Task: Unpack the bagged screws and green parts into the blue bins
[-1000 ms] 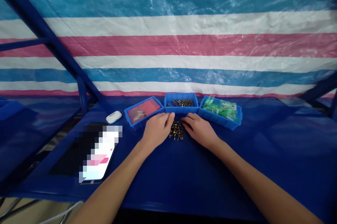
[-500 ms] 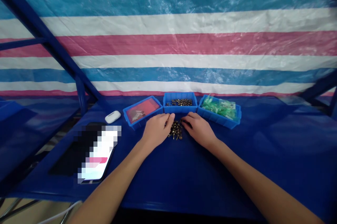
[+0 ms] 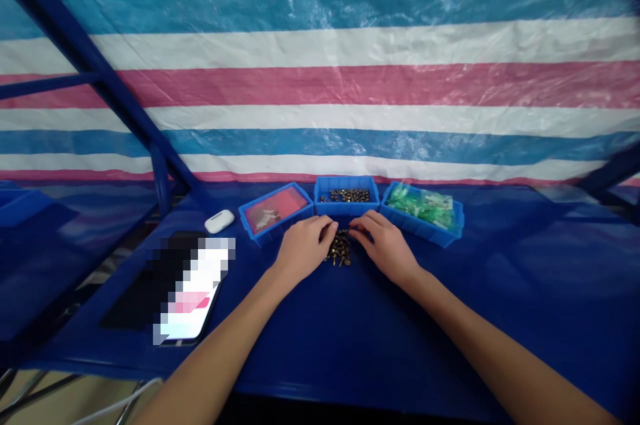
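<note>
A small heap of bronze-coloured metal pieces (image 3: 342,253), with heads and thin shanks like tacks or screws, lies on the blue table between my hands. My left hand (image 3: 304,246) rests at the heap's left edge, thumb and fingers drawn together; whatever is in them is hidden. On the other side, my right hand (image 3: 384,244) pinches with thumb and index finger at the heap's upper right, and the thing in that pinch is too small to make out. Just behind the hands, a blue bin (image 3: 347,208) contains more of the same metal pieces.
To the left, a blue bin (image 3: 284,232) holds something red and small clear bags. Green plastic packets (image 3: 419,205) fill the right-hand bin (image 3: 424,229). A white earbud case (image 3: 219,221) and a lit phone (image 3: 193,318) lie on the table (image 3: 350,345). Striped sheeting hangs behind.
The whole view has shifted slightly, so everything appears a little further right. My right thumb and index finger have come closer together; the left hand stays beside the heap.
</note>
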{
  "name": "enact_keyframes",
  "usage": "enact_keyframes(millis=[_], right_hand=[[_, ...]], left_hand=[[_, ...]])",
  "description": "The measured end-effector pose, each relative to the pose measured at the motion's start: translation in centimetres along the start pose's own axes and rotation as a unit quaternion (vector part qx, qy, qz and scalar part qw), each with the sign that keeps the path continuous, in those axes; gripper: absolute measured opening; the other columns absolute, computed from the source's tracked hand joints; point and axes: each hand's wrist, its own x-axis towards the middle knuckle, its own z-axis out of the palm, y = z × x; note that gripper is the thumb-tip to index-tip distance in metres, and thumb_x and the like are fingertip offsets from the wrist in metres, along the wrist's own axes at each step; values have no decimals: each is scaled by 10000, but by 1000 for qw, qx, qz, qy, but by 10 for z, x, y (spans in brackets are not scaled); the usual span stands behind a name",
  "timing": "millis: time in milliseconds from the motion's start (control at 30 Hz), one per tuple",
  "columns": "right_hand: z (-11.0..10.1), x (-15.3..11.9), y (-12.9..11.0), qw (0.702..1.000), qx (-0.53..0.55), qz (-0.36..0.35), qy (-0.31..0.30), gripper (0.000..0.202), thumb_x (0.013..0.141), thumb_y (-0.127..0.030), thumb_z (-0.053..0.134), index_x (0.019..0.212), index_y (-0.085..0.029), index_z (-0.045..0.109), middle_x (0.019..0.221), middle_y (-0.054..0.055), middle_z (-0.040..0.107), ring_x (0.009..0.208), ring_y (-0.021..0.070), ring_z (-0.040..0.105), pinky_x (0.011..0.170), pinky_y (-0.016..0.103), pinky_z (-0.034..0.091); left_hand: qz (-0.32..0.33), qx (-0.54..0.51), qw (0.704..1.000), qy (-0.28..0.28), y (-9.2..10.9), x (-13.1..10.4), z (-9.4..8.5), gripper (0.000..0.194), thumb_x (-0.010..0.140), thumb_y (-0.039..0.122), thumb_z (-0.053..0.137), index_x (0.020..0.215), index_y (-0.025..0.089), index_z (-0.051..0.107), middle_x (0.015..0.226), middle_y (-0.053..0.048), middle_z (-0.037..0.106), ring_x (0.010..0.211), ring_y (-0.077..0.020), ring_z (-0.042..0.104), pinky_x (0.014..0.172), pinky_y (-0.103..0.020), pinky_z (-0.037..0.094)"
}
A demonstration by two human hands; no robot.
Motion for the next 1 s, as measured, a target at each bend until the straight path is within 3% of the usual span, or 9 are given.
enact_keyframes(millis=[133,267,433,567,667,867,1000], right_hand=[[-4,-2,-10,997,-6,-62,40,150,961,-223,488,1047,-191,607,1000,85,619,964,209,573,862,346,492],[-5,-2,-10,995,-5,-90,49,143,958,-207,491,1050,-194,600,1003,84,625,958,212,577,852,358,507],[-10,0,-2,994,-22,-110,6,234,969,-228,476,1169,-180,588,1066,95,623,986,226,566,884,403,507],[-10,-1,0,992,-13,-115,-53,224,979,-193,432,1072,-172,634,995,91,623,943,221,568,877,406,503],[-6,-1,0,994,11,-94,-60,217,975,-183,433,1048,-167,637,987,88,615,943,216,568,883,392,495],[-6,0,0,995,35,-77,-60,183,963,-198,456,1031,-174,624,963,73,608,926,203,565,857,356,482],[-12,-1,-4,994,52,-75,-62,132,918,-183,515,981,-178,631,910,55,613,889,190,571,811,325,480]], left_hand=[[40,-65,996,-38,0,1,1,279,980,335,430,856,204,643,801,-21,648,729,-158,594,666,-274,424],[70,-82,994,-36,-1,1,5,242,978,288,454,851,191,636,821,-21,641,821,-169,580,739,-286,442],[78,-53,995,-28,-3,2,5,203,985,277,442,973,209,633,932,-22,647,899,-180,553,821,-315,448],[100,-4,994,-50,-5,1,4,217,989,279,429,967,202,631,945,-26,637,906,-183,530,832,-317,453],[110,-2,993,-52,-6,1,5,233,994,277,416,958,196,632,938,-24,639,891,-178,522,835,-314,454],[108,-28,993,-33,-5,2,1,214,983,296,445,982,220,644,946,-13,661,898,-182,548,841,-327,460],[55,-49,996,56,-5,4,-10,226,976,332,451,962,213,642,897,-20,677,842,-175,590,808,-327,461]])
